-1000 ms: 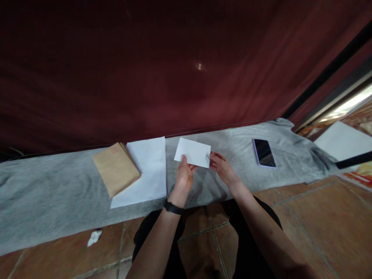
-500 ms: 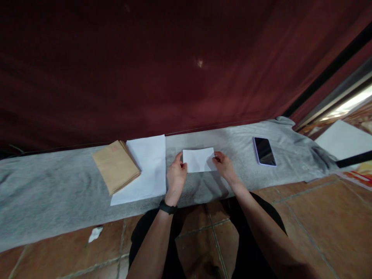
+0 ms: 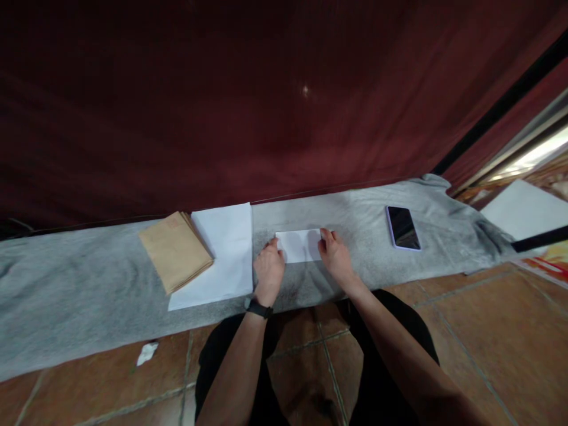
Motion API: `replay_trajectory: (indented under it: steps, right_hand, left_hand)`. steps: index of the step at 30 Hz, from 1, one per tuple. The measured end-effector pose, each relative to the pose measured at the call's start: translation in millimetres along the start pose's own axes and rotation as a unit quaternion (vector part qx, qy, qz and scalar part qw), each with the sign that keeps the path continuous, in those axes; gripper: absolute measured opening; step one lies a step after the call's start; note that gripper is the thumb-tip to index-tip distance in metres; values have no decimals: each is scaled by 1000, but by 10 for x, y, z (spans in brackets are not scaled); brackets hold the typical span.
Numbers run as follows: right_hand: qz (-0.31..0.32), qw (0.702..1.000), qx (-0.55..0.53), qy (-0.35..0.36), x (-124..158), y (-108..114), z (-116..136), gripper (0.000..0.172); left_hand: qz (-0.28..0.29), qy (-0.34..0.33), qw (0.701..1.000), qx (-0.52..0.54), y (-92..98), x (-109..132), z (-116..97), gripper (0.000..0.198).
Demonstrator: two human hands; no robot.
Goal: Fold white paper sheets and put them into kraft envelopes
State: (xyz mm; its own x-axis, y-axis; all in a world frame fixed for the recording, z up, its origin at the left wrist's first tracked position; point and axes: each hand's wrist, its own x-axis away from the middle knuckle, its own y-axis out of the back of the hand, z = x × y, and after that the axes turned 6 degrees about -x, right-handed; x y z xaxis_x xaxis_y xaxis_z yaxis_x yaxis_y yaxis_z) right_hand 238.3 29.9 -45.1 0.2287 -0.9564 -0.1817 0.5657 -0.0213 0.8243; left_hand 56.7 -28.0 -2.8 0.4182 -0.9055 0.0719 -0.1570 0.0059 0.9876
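Note:
A small white piece of paper [image 3: 300, 246], seemingly folded, lies low against the grey cloth in front of me. At its left edge, my left hand [image 3: 270, 266] has its fingers curled and pressed together, pinching the paper's side. My right hand [image 3: 335, 255] grips the opposite edge with closed fingers, covering that end. To the left of my hands, larger white sheets [image 3: 231, 254] rest on the cloth, partly under a stack of brown envelopes [image 3: 176, 251].
A phone [image 3: 403, 228] with a light purple edge lies on the grey cloth [image 3: 89, 296] to the right. Behind the cloth hangs a dark red sheet [image 3: 266, 118]. A crumpled white scrap [image 3: 147, 353] is on the tiled floor [image 3: 488, 319]. White board [image 3: 528, 216] stands far right.
The paper has been lowered and lies flatter on the cloth, slightly left of before. Both hands have turned more palm-down at its ends, and the right hand has shifted left.

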Motion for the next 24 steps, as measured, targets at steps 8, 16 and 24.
replay_trajectory:
  steps: [8, 16, 24]
  right_hand:
    - [46, 984, -32, 168, 286, -125, 187, 46]
    - [118, 952, 87, 268, 611, -232, 87, 66]
    - [84, 961, 125, 231, 610, -194, -35, 58]
  left_hand:
    - [-60, -50, 996, -51, -37, 52, -38, 36]
    - [-21, -250, 968, 27, -443, 437, -298, 66]
    - [-37, -245, 969, -3, -559, 504, -150, 74]
